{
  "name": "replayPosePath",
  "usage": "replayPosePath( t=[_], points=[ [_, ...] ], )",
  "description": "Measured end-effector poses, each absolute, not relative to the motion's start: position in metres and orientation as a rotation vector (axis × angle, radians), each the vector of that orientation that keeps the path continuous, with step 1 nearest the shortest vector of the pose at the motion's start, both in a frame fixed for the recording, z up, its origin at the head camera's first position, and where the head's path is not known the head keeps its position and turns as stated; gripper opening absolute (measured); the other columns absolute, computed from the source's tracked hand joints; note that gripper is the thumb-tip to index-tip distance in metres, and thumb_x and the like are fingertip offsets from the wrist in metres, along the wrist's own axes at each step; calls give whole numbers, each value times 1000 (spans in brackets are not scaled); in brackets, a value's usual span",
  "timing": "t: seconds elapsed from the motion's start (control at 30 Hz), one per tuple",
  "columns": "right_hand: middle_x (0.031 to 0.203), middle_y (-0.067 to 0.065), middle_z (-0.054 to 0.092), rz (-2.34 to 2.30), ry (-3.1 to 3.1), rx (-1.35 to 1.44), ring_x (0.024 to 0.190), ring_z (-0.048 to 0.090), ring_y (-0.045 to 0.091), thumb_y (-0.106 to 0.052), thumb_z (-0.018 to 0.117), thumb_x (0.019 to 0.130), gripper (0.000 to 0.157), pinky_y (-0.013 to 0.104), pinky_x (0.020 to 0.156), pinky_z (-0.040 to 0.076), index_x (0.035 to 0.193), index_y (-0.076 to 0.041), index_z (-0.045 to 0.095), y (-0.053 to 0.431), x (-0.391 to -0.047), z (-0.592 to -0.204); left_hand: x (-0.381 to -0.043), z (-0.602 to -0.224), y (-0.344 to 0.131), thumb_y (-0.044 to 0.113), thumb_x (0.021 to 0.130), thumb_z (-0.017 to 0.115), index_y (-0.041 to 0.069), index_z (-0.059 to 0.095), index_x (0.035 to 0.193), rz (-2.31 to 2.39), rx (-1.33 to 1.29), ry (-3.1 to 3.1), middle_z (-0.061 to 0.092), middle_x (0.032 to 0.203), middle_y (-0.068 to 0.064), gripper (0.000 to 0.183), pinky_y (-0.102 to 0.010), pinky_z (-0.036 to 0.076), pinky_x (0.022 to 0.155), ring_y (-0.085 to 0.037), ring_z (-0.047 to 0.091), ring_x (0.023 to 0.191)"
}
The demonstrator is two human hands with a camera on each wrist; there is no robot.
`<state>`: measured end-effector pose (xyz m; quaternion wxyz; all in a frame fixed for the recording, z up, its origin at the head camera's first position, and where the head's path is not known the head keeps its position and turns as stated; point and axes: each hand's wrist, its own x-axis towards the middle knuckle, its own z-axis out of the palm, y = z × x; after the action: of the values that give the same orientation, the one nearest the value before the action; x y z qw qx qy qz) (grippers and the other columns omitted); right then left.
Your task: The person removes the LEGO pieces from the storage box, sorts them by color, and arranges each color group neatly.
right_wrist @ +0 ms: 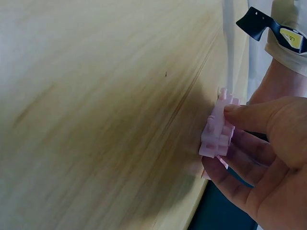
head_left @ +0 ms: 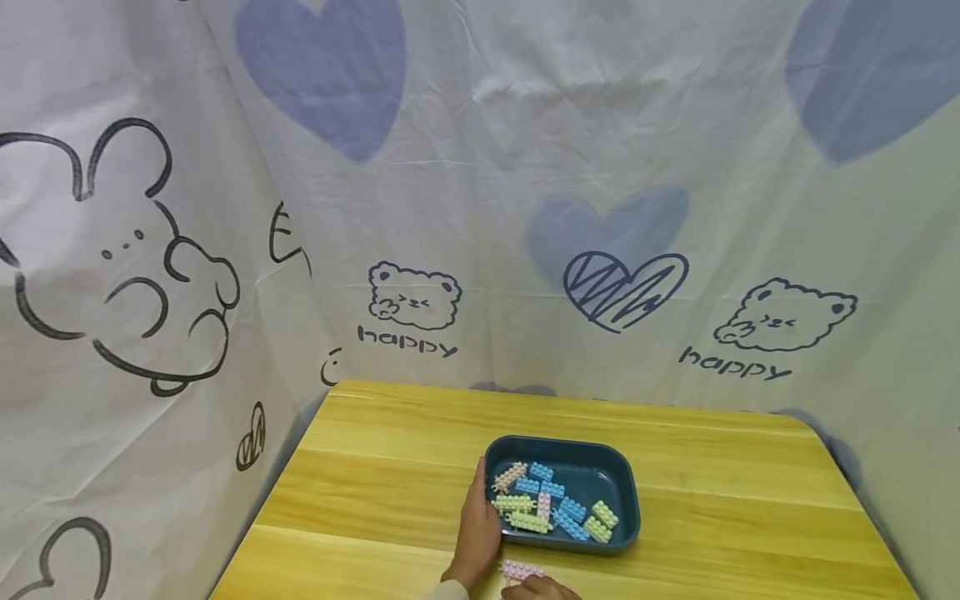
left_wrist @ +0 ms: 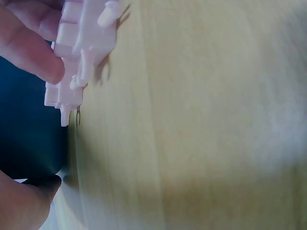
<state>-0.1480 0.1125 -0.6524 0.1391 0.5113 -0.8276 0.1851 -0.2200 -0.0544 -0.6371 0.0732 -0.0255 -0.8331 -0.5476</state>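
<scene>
My left hand (head_left: 477,525) grips the left side of a dark teal tray (head_left: 633,517), its fingers along the outer wall. In the left wrist view its thumb (left_wrist: 24,203) lies at the tray's corner. My right hand (head_left: 542,588) is low at the frame's bottom edge, just in front of the tray. It pinches a pink studded toy brick (right_wrist: 218,127) between thumb and fingertips, close over the table. More pink brick (left_wrist: 64,93) shows right behind the held one, nearer the tray. The right palm is out of the head view.
Inside the tray lie several studded bricks: blue ones (head_left: 572,508), yellow-green ones (head_left: 530,522), a pink one (head_left: 543,504) and a peach one (head_left: 510,476). The wood-grain table (head_left: 390,467) extends to both sides. A white printed cloth (head_left: 495,208) hangs behind it and at the left.
</scene>
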Motion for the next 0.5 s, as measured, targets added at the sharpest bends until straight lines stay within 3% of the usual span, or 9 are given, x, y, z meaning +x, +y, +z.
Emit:
replayPosePath(
  t=[0.17,0.5],
  points=[
    [107,-8,72,525,-2302,1443,88,62,2,-26,72,97,14,13,70,51,109,-21,78,112,-148,-657,-219,-635,-55,-14,99,36,-4,23,163,-1650,-75,-2500,30,165,-24,66,-59,28,121,-43,30,150],
    [110,-8,73,537,-2321,1454,88,61,1,-30,63,104,21,12,71,50,114,-21,79,114,-148,-651,-219,-634,-55,-13,100,36,-2,22,164,-1662,-73,-2510,29,166,-23,66,-60,28,121,-44,30,150]
  ],
)
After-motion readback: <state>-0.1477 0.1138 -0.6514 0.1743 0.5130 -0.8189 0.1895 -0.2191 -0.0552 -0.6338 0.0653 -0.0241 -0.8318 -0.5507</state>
